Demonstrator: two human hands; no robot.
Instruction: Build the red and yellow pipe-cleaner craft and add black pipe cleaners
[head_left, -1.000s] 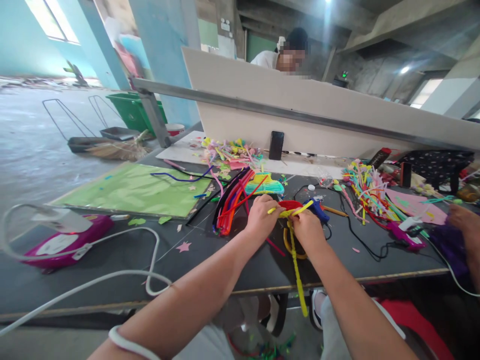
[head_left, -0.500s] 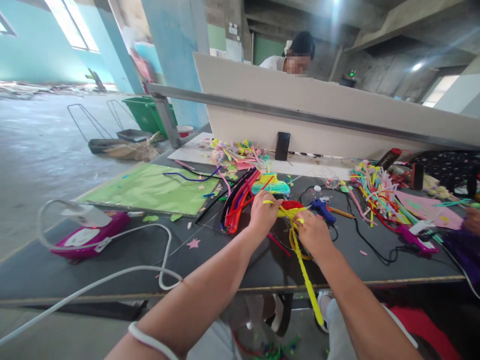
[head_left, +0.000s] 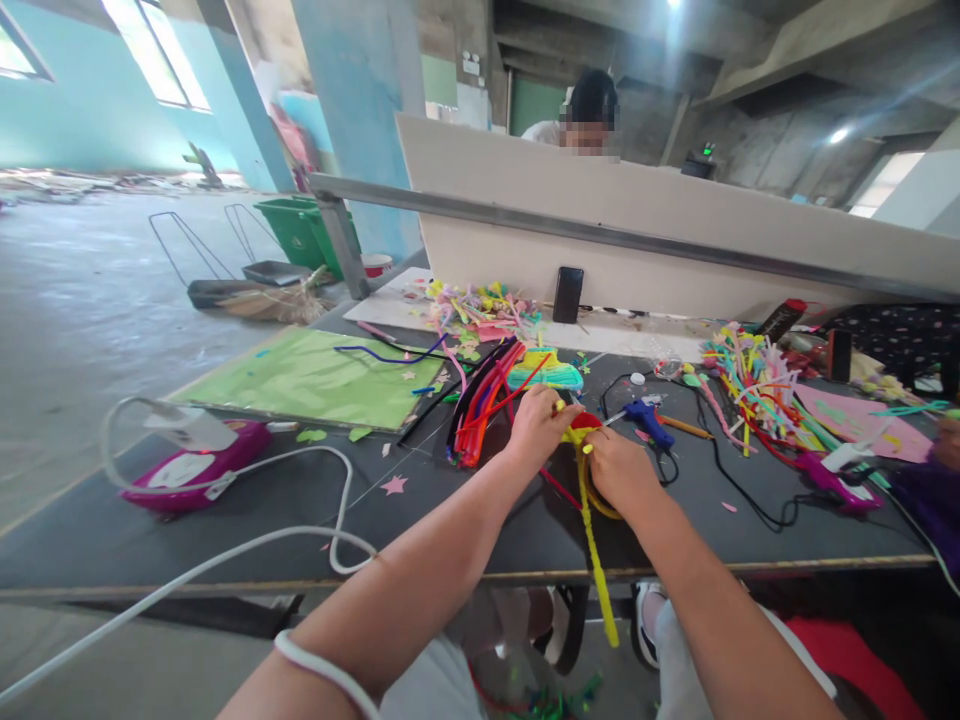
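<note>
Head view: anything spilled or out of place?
Yes: green scraps litter the floor below the table, apparently spilled; a white cable crosses its front edge, a possible snag.

Pipe-cleaner piece (head_left: pixel 591 533) between bundle (head_left: pixel 478 415) left, glue gun (head_left: pixel 651 422) right; phone (head_left: pixel 568 296) behind.

Black phone (head_left: pixel 568 295) upright | green bin (head_left: pixel 289 232) | broom (head_left: pixel 276 302) on floor (head_left: pixel 82 270)

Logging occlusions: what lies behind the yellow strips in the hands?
Part of a red piece shows behind the yellow strips; its full outline is hidden by strips, left hand and right hand.
</note>
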